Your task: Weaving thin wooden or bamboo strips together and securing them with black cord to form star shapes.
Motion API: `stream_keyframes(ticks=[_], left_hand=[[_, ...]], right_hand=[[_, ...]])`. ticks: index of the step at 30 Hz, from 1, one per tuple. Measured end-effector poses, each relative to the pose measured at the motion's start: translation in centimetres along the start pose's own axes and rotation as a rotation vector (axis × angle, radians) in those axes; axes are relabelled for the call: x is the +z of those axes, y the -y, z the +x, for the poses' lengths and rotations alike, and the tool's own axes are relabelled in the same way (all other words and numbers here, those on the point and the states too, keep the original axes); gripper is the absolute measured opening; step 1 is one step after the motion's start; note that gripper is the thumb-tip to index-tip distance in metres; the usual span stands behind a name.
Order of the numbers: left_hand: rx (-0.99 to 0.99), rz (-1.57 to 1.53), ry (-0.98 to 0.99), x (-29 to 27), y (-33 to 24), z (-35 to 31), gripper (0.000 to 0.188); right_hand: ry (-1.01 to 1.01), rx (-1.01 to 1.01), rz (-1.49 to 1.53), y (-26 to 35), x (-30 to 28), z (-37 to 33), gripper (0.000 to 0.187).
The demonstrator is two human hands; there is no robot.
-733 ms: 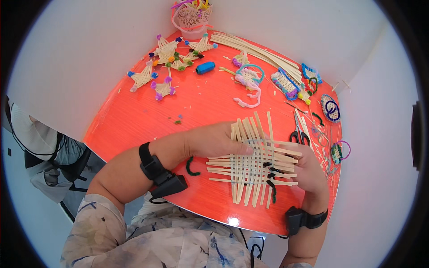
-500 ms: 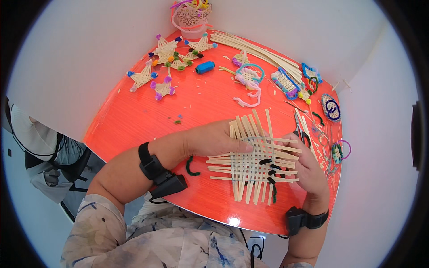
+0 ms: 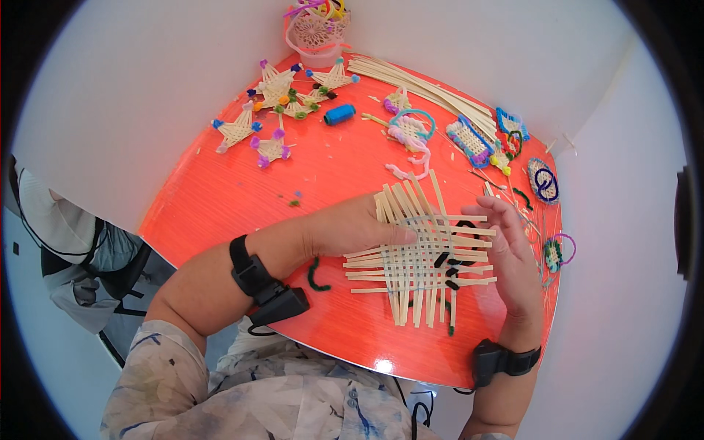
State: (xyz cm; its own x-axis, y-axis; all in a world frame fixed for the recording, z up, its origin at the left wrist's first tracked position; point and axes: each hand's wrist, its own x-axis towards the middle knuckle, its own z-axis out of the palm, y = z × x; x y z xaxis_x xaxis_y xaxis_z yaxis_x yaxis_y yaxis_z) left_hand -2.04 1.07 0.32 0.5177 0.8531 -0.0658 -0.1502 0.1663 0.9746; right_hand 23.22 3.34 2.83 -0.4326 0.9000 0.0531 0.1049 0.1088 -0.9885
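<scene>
A flat woven mat of pale bamboo-like strips (image 3: pixel 415 258) is held up over the table, loose strip ends sticking out on all sides. Thin bluish thread runs along its edges. My left hand (image 3: pixel 361 226) grips its upper left part, thumb on top, other fingers hidden behind. A dark green pipe cleaner (image 3: pixel 452 274) is threaded through the right side, showing as short dark stitches, with a loop toward my right hand and a tail below. Just beside the right strip ends, my right hand (image 3: pixel 513 264) has its fingers apart; I see nothing held in it.
On the red table (image 3: pixel 242 198) lie woven stars (image 3: pixel 275 88) with coloured tips, a blue thread spool (image 3: pixel 339 114) and a strip bundle (image 3: pixel 425 86). A pipe-cleaner basket (image 3: pixel 317 37) stands at the back. Small woven pieces (image 3: pixel 469 141) and scraps lie right; a dark pipe cleaner (image 3: pixel 317 276) lies near my left wrist.
My right hand has drawn back to the right from behind the mat's edge, its fingers spreading. The dark loop now shows there. The scissors seen earlier are now hidden. The mat has tilted slightly.
</scene>
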Motion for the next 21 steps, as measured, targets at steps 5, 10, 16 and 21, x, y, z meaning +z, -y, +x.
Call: stream_keyframes(ticks=[5, 10, 16, 21], left_hand=[[-0.003, 0.04, -0.023, 0.0, -0.4, -0.2, 0.041], [-0.009, 0.048, 0.009, 0.1, -0.3, -0.1, 0.04], [-0.008, 0.064, 0.095, 0.0, -0.2, -0.1, 0.037], [-0.055, 0.009, 0.165, -0.1, 0.2, 0.0, 0.037]], right_hand=[[0.025, 0.269, 0.081, 0.1, -0.2, -0.2, 0.03], [0.08, 0.177, 0.019, -0.6, -0.5, -0.1, 0.018], [0.213, 0.193, -0.012, -0.3, -1.3, 0.0, 0.017], [0.267, 0.236, -0.089, 0.6, -1.2, -0.3, 0.016]])
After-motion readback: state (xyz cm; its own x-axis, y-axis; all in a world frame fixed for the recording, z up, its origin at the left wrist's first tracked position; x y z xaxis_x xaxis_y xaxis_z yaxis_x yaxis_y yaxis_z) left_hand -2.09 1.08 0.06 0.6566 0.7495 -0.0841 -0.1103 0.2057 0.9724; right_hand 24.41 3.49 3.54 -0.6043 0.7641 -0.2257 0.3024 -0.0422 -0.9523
